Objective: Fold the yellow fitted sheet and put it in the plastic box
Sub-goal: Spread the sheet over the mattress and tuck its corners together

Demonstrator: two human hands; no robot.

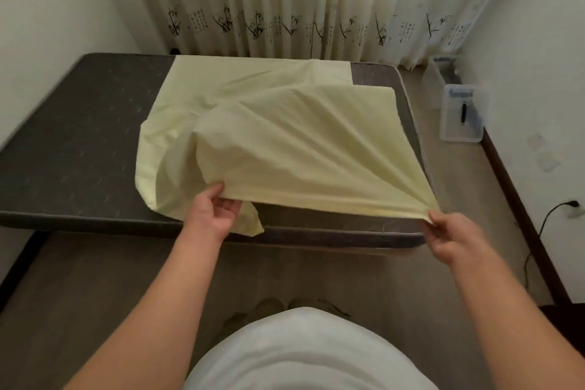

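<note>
1. Now the left hand [218,210] grips the near edge of the yellow sheet [294,149], holding it above the mattress [79,136].
2. The right hand [456,236] pinches the sheet's near right corner, and creases fan out from it.
3. The sheet's far part lies flat on the mattress.
4. A clear plastic box [462,114] stands on the floor to the right.

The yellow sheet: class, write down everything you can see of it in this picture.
The yellow sheet is pale, thin, creased cloth. It lies partly folded on the dark grey mattress, toward its right side. The near layer is raised off the mattress and taut, with creases fanning from the right hand, which pinches one corner; the left hand grips the same edge farther left. A loose flap hangs below the left hand.
</note>
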